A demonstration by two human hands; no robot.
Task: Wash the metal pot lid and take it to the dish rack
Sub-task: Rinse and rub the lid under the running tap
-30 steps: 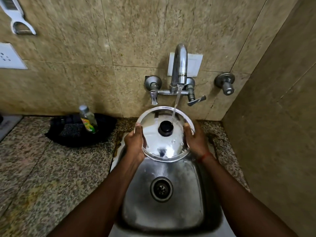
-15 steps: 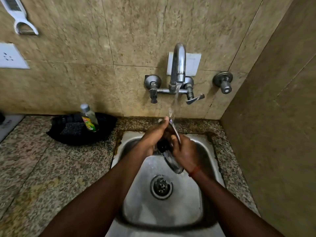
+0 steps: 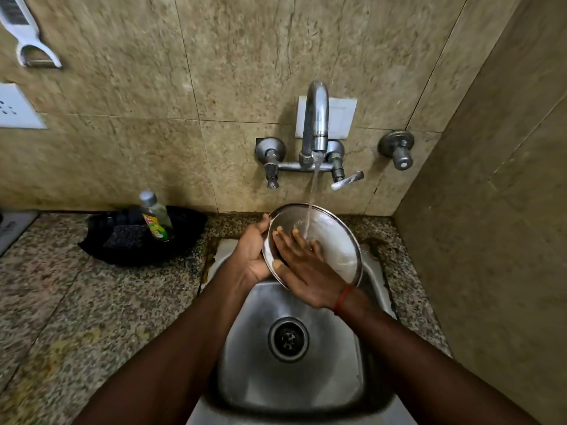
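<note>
Still washing. Left hand (image 3: 254, 256) gripping pot lid (image 3: 334, 240) by rim, inside up, under running tap (image 3: 316, 118). Right hand (image 3: 306, 268) flat, open, rubbing inside. Dish rack not seen; carrying left.

The round metal pot lid (image 3: 331, 237) sits above the steel sink (image 3: 245, 372), below the wall tap (image 3: 314, 118); the clear soap bottle (image 3: 156, 217) stands left of the sink.

Beige stone-look wall tiles (image 3: 122, 87) wrap the corner, speckled granite counter (image 3: 61, 317) below (dim, warm light), white socket plate (image 3: 15, 107) far left.
</note>
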